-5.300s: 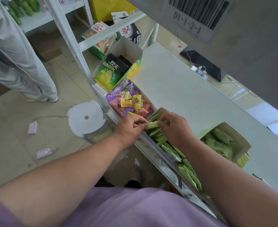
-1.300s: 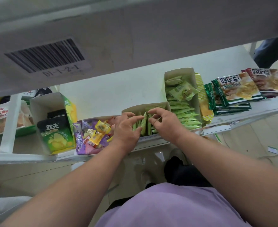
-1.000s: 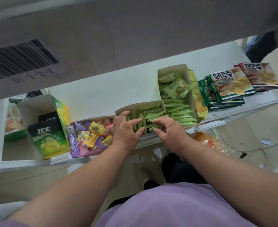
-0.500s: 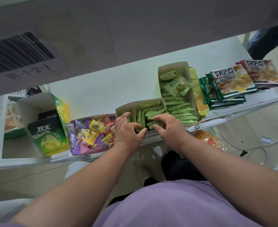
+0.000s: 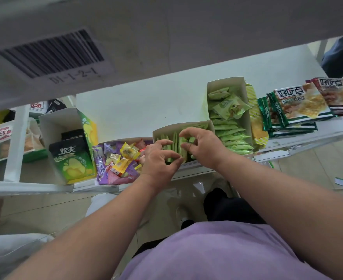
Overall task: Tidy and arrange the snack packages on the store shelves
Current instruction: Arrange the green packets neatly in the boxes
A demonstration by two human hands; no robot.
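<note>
The white shelf (image 5: 146, 106) carries an open cardboard box (image 5: 160, 132) at its front edge, packed with thin green sachets (image 5: 174, 140) standing on edge. They look light, soft and crinkly, best pinched by their top seams. Left hand (image 5: 158, 160) and right hand (image 5: 203, 147) each have a narrow grip, fingertips curled onto sachet tops.

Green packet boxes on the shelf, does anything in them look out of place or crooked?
Yes. In the rear box, one green packet lies loose and tilted on top of the neat row. In the front box, where both hands work, packets stand on edge, some leaning.
</note>
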